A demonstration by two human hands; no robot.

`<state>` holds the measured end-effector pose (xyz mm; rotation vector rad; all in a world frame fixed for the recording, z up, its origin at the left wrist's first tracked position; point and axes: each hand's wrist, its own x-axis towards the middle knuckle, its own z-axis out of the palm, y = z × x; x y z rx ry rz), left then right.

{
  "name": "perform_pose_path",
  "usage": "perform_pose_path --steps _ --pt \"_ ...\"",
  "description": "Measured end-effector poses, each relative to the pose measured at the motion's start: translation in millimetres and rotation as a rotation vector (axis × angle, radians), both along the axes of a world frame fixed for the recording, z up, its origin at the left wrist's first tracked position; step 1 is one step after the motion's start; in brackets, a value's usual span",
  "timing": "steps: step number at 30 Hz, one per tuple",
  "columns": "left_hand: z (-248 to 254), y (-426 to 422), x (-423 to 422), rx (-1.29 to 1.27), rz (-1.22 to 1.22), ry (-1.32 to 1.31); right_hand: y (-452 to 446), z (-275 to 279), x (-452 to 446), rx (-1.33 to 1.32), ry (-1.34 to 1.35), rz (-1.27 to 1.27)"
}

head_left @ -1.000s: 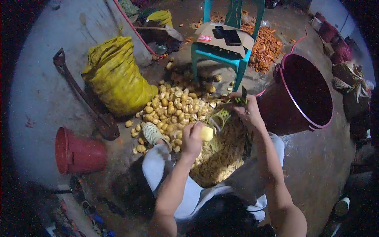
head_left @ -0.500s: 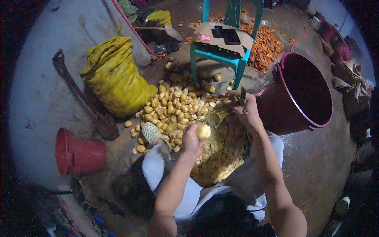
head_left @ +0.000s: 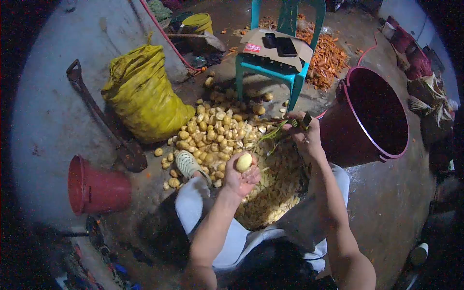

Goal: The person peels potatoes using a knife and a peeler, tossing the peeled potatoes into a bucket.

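While left hand [head_left: 235,179] grips potato [head_left: 244,163], gap rightward

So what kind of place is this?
Probably a rough workroom or storeroom for getting vegetables ready. You can tell from the heap of potatoes on the bare floor, the bulging yellow sack beside it, and the big dark red tub.

On my feed I see a dim, grainy room, its fisheye edges curving into black, faint sheen on the floor [head_left: 382,208] and deep shadow inside the large bucket [head_left: 333,130].
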<state>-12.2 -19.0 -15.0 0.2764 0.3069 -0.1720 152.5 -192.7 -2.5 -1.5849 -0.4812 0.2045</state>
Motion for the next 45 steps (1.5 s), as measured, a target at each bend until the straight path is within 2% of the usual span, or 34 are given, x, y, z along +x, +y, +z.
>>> perform_pose_path --steps 2,6,8,9,12,14,15,17,18,22,23,24,26,27,28,30,31,32,34,35,37,38,41,45 --pt "1 0 3 0.118 0.091 0.028 2 -7 2 -0.028 -0.246 -0.073" --pt "2 3 5 0.247 0.257 0.089 -1 -22 12 0.085 -0.132 -0.075" --pt "14 -1 6 0.540 0.380 0.119 -6 -15 11 -0.071 -0.128 -0.038" --pt "15 1 4 0.605 0.382 0.048 -8 -18 13 -0.070 -0.128 -0.038" --pt "9 5 5 0.711 0.383 -0.064 -9 -22 16 -0.157 -0.212 -0.022" --pt "11 4 5 0.765 0.398 -0.060 -10 -15 13 -0.375 -0.289 0.021" --pt "12 3 4 0.820 0.412 -0.057 -11 -19 14 -0.375 -0.288 0.021" --pt "10 4 4 0.891 0.410 -0.077 -15 -30 16 -0.556 -0.330 0.052" --pt "8 5 4 0.962 0.408 -0.100 -16 -31 16 -0.557 -0.329 0.052" --pt "0 7 8 1.019 0.387 -0.100 -23 -40 16 -0.898 -0.272 0.068" --pt "-11 10 10 1.040 0.343 -0.067 -26 -43 16 -1.026 -0.273 0.043" --pt "-21 11 13 1.062 0.295 -0.039 -28 -45 19 -1.021 -0.266 0.027" --pt "-34 9 18 1.047 0.198 0.026 -34 -46 27 -1.115 -0.116 0.126" --pt "-38 5 25 1.028 0.117 0.101 -39 -56 23 -1.135 -0.267 0.022" --pt "-38 0 37 1.035 0.080 0.069 -40 -56 22 -1.193 -0.257 0.069" --pt "-39 -17 58 1.080 -0.167 0.087 -39 -64 26 -1.193 -0.145 0.074" --pt "-28 -34 81 1.141 -0.229 0.017 -40 -54 22 -1.184 -0.139 0.111" --pt "-19 -54 107 1.043 -0.174 -0.170 -40 -51 21 -1.144 -0.130 0.107" --pt "33 -90 154 0.759 -0.250 -0.332 -46 -91 26 -0.685 -0.256 -0.035" --pt "69 -111 166 0.691 -0.246 -0.290 -48 -86 28 -0.680 -0.254 -0.049" --pt "93 -133 198 0.694 -0.229 -0.349 -47 -71 32 -1.041 -0.190 0.053" --pt "106 -143 203 0.724 -0.211 -0.366 -49 -67 34 -1.033 -0.186 0.044" --pt "112 -139 201 0.799 -0.266 -0.430 -57 -65 37 -0.980 -0.181 -0.032" --pt "76 -91 147 1.001 -0.151 -0.223 -67 -56 48 -0.959 -0.204 -0.023"
